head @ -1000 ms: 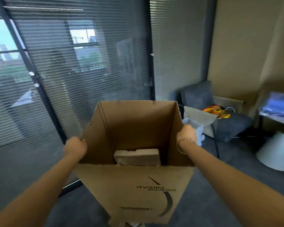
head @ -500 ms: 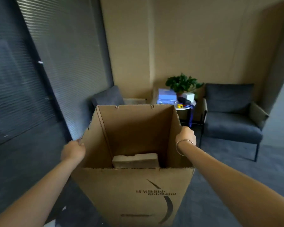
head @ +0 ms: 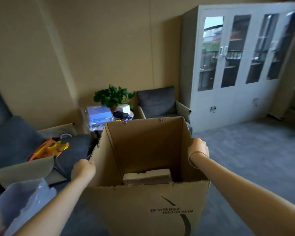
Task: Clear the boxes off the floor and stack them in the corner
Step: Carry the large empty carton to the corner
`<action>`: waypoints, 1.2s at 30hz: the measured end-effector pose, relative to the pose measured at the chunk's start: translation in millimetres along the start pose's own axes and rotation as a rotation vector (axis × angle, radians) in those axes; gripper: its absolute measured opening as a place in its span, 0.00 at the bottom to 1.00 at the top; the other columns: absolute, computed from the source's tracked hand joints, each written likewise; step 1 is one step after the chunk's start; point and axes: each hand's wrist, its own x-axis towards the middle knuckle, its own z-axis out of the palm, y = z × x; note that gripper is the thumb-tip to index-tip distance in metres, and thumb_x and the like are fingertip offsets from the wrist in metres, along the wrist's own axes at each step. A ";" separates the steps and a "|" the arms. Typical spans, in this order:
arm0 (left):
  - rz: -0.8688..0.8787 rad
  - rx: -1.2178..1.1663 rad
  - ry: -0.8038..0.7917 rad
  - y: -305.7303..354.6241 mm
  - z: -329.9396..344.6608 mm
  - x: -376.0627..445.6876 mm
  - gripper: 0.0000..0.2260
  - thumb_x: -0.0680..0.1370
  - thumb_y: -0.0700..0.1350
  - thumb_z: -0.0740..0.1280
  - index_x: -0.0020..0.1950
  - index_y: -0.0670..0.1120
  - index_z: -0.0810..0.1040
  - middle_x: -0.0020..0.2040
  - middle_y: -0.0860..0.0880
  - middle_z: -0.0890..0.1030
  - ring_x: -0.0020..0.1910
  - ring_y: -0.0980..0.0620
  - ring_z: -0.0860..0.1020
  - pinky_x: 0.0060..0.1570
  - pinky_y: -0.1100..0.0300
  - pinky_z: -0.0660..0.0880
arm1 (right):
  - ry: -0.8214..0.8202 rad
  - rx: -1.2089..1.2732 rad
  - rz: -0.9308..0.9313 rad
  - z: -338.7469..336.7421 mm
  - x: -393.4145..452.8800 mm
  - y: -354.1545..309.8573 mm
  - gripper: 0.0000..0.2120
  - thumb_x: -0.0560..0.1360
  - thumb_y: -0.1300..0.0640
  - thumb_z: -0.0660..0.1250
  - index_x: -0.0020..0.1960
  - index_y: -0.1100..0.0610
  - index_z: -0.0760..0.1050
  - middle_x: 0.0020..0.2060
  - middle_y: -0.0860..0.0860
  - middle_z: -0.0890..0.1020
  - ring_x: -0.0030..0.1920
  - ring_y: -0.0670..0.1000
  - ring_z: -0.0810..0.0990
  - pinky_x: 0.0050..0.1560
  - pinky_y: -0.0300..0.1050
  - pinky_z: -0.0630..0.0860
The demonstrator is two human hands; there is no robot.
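Brown cardboard box (head: 144, 200) sits right between the two hands, open at the top and held up off the gray carpet floor (head: 249, 159). The left hand (head: 83, 170) is curled tight on the box's left wall edge. The right hand (head: 198, 148) is curled tight on the right wall edge — a thin bangle (head: 197, 156) rings that wrist. Down inside the box lies a pale foam block (head: 146, 176), near the front wall. Behind the box stand a gray armchair (head: 158, 103), a green potted plant (head: 113, 96) on a small side table and a tall gray cabinet (head: 242, 68) with glass doors. On the left is another gray chair (head: 12, 142) — an orange bag (head: 48, 149) lies on it.
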 end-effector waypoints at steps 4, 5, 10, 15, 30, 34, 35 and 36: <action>0.104 0.035 -0.090 80.5 45.9 34.3 0.14 0.81 0.47 0.61 0.51 0.37 0.80 0.53 0.36 0.81 0.52 0.36 0.78 0.45 0.51 0.74 | 0.073 0.021 0.128 -9.9 49.3 35.4 0.16 0.79 0.66 0.55 0.61 0.58 0.77 0.55 0.60 0.80 0.56 0.63 0.78 0.52 0.51 0.76; 0.139 0.043 -0.112 104.5 62.1 42.9 0.14 0.81 0.47 0.61 0.52 0.38 0.80 0.53 0.37 0.81 0.52 0.36 0.79 0.46 0.51 0.75 | 0.095 0.025 0.162 -13.0 64.1 46.7 0.17 0.78 0.66 0.55 0.61 0.57 0.77 0.55 0.60 0.81 0.55 0.63 0.78 0.51 0.51 0.76; 0.243 0.114 -0.201 214.2 142.2 66.7 0.15 0.81 0.49 0.60 0.55 0.38 0.78 0.54 0.38 0.80 0.54 0.37 0.78 0.49 0.51 0.74 | 0.151 0.039 0.302 -26.5 144.1 104.5 0.18 0.78 0.67 0.55 0.61 0.56 0.78 0.55 0.60 0.81 0.56 0.62 0.78 0.51 0.50 0.75; 0.331 0.108 -0.279 334.0 246.4 86.9 0.15 0.80 0.49 0.61 0.50 0.38 0.81 0.52 0.37 0.81 0.52 0.37 0.79 0.51 0.51 0.75 | 0.186 0.052 0.383 -51.5 256.3 167.0 0.16 0.77 0.65 0.57 0.57 0.56 0.80 0.53 0.60 0.81 0.54 0.62 0.79 0.48 0.47 0.73; 0.520 0.077 -0.436 721.3 474.2 68.3 0.15 0.81 0.47 0.60 0.59 0.37 0.78 0.59 0.37 0.79 0.59 0.37 0.76 0.52 0.50 0.73 | 0.423 -0.051 0.545 -178.1 554.3 316.6 0.15 0.76 0.65 0.60 0.59 0.56 0.78 0.52 0.60 0.82 0.54 0.63 0.79 0.52 0.52 0.77; 0.647 0.101 -0.482 833.2 536.8 59.6 0.15 0.81 0.47 0.60 0.59 0.38 0.78 0.60 0.37 0.78 0.59 0.37 0.76 0.54 0.50 0.73 | 0.497 -0.063 0.635 -208.6 627.3 360.9 0.16 0.76 0.65 0.59 0.59 0.56 0.78 0.54 0.60 0.81 0.55 0.63 0.79 0.52 0.51 0.76; 0.684 0.098 -0.489 864.7 553.1 58.2 0.15 0.81 0.47 0.60 0.58 0.38 0.79 0.59 0.37 0.79 0.58 0.37 0.76 0.54 0.50 0.73 | 0.515 -0.066 0.668 -218.1 647.2 370.4 0.16 0.76 0.65 0.58 0.60 0.56 0.78 0.54 0.60 0.81 0.55 0.62 0.79 0.52 0.51 0.76; 0.715 0.088 -0.507 896.8 567.3 55.6 0.15 0.81 0.47 0.61 0.57 0.38 0.79 0.57 0.38 0.80 0.57 0.37 0.77 0.54 0.50 0.74 | 0.535 -0.072 0.697 -229.1 667.4 379.8 0.15 0.76 0.65 0.58 0.59 0.57 0.78 0.54 0.60 0.81 0.55 0.63 0.79 0.52 0.51 0.76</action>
